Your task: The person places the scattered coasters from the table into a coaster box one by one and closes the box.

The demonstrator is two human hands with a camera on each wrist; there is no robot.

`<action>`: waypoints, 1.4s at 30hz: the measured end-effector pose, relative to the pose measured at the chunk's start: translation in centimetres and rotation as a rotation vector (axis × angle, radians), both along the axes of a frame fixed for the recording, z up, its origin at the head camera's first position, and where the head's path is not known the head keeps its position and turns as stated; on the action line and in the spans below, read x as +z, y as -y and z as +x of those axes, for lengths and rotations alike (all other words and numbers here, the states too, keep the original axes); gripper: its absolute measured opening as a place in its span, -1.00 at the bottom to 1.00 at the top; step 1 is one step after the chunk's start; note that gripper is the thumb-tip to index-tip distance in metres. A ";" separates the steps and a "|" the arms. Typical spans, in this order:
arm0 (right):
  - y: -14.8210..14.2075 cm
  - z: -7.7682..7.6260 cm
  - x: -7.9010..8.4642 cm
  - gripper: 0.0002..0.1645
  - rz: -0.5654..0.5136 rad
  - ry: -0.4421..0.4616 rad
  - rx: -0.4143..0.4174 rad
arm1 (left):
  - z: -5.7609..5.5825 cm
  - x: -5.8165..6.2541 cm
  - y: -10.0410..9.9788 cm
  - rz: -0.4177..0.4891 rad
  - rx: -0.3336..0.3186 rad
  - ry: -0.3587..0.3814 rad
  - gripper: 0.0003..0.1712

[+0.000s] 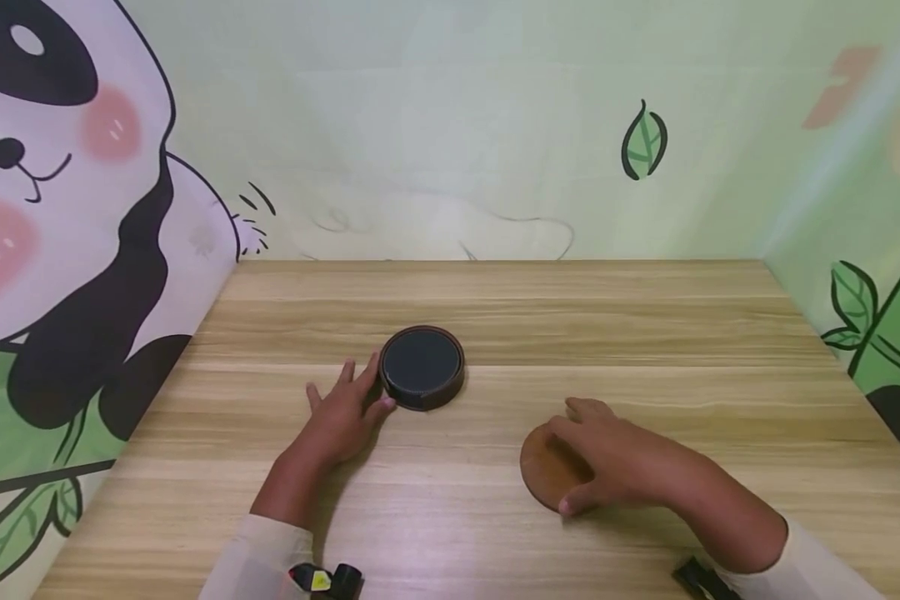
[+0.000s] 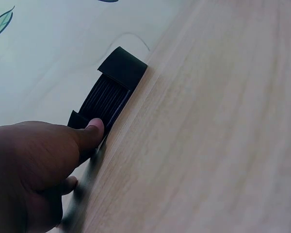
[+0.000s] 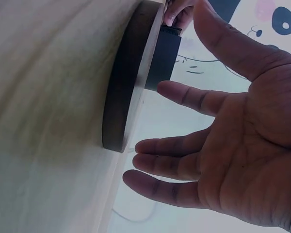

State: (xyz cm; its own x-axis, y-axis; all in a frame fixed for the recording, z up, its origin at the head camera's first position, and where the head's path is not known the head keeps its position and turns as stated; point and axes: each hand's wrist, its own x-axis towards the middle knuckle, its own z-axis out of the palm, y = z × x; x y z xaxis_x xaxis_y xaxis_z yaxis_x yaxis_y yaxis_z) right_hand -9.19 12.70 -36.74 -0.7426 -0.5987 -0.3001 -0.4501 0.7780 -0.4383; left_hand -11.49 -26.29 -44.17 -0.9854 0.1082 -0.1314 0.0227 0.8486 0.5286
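Note:
A round dark coaster holder (image 1: 423,365) stands on the wooden table, left of the middle. Through a gap in its side, the left wrist view shows several thin black coasters (image 2: 103,99) stacked inside. My left hand (image 1: 343,423) rests against its left side, thumb at the front by the gap and the other fingers spread. Nearer and to the right, a round brown wooden disc (image 1: 543,468) lies flat. Over its right part hovers my right hand (image 1: 618,460), fingers spread and thumb apart. From the right wrist, the thick dark edge of the disc (image 3: 123,87) shows beyond the fingertips.
The table (image 1: 435,533) has a pale wood grain and ends at the back against a light green wall (image 1: 435,125). A printed panda (image 1: 52,167) covers the wall on the left. Small black devices (image 1: 345,579) sit at both wrists.

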 end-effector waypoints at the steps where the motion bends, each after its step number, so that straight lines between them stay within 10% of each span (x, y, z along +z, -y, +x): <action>1: -0.2 0.1 0.0 -0.03 -0.001 -0.007 -0.004 | 0.0 0.0 0.0 0.000 -0.002 -0.003 -0.08; 42: 0.3 0.7 -1.3 0.04 0.061 -0.101 0.055 | 0.0 0.0 -0.2 -0.012 0.005 0.006 -0.07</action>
